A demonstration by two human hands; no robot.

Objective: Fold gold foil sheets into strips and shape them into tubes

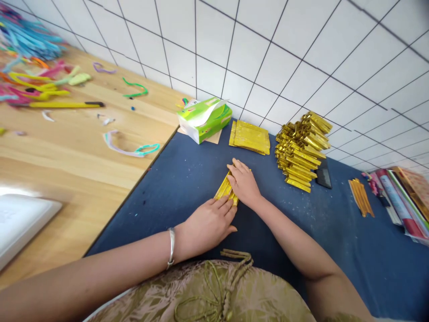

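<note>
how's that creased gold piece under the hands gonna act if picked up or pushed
The creased gold piece is probably light, since it looks thin. Its lengthwise creases may keep it fairly stiff that way. Its shiny surface suggests it might slide.

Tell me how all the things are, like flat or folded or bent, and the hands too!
Left hand: spread palm-down on the gold paper
Right hand: palm-down on it too
Gold paper: creased lengthwise, partly covered
Gold sheets: flat, stacked
Gold strips: folded narrow, heaped
Green box: upright, white flap or tissue raised
Green fuzzy stick: bent
Bracelet: worn on the left wrist
</note>
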